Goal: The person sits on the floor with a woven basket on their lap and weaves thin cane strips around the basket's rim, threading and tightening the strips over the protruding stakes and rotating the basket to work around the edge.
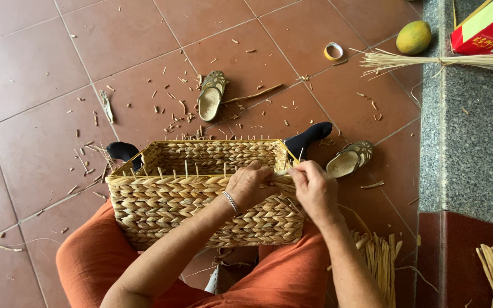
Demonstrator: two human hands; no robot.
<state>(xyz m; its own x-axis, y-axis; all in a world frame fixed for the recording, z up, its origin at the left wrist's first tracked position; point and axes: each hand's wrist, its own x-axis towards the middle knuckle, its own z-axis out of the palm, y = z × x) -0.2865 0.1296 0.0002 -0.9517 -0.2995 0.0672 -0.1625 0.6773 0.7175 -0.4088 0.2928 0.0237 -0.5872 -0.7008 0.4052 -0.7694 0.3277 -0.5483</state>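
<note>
A rectangular woven basket [201, 194] of pale straw rests on the lap of a seated person in orange trousers [283, 279], just below frame centre, its near rim unfinished and bristling with upright stakes [186, 169]. At the rim's right end, toward three o'clock on the basket, both hands meet: the left hand [249, 185], a silver bracelet [231, 202] at the wrist, presses on the braided edge, its grip clenched over the weave, while the right hand [315, 188] pinches a loose strand [282, 172] between thumb and fingers.

The risks look plain enough. Pulled too hard or bent too sharply, the dry strand could snap or fray at the corner; slack tension could leave the border uneven. The basket is steadied only by knees and forearms and might tip forward onto the tiled floor [41, 102], which is littered with offcuts. Bare stakes stand close to the knuckles and could jab them.

Beyond, at twelve o'clock, a sandal [211, 96] lies among the trimmings; another [349, 158] sits at three. A tape roll [333, 51], a green fruit [413, 37] and a straw bundle [429, 59] lie toward one o'clock.
</note>
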